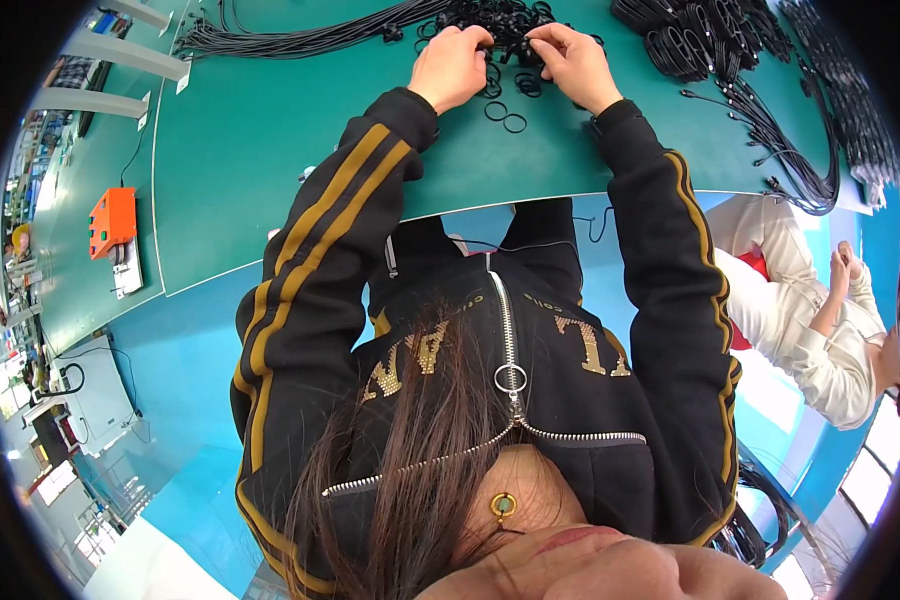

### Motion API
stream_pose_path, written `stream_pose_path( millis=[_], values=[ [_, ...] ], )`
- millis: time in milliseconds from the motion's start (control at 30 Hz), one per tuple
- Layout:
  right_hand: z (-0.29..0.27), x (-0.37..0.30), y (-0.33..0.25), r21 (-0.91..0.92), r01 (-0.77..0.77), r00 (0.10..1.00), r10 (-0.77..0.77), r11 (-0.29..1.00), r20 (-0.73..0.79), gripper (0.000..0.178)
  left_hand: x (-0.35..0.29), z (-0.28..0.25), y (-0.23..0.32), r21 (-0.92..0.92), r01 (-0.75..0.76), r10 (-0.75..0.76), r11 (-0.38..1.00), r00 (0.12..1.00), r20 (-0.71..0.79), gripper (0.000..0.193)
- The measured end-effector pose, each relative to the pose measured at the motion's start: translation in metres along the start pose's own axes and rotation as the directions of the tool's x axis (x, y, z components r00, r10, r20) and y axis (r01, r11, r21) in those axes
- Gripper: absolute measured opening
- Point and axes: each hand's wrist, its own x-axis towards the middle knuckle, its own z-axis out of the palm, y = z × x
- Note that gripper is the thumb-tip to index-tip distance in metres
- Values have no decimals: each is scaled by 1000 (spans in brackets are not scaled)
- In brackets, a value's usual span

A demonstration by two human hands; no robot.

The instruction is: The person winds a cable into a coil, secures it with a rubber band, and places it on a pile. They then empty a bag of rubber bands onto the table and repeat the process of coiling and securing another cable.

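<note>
At the far middle of the green table (300,130) lies a heap of small black parts (510,18), with black cable among or behind it. My left hand (450,68) is at the heap's left side, its fingers bent and drawn together. Across from it, my right hand (576,68) pinches with thumb and forefinger at the heap's right edge. Whatever sits in either set of fingers is too small and too dark to make out. Just nearer to me than the heap, two thin black rings (505,116) lie loose, and a few more black rings (528,84) are bunched between my hands.
A bundle of long black cables (290,36) stretches to the left. Coiled black cables (682,48) and loose cable ends (770,125) cover the right side. An orange box (112,222) is at the left. Another person in white (800,320) sits at the right.
</note>
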Motion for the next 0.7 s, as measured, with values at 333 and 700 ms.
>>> stream_pose_path(
  millis=[333,700],
  values=[
    [2,-1,2,182,-100,994,91,978,58,18,6,-9,13,-287,166,-137,943,984,117,19],
    [18,-5,-5,18,47,997,-48,999,67,16,-4,-7,7,-321,188,-152,928,979,133,16]
  ],
)
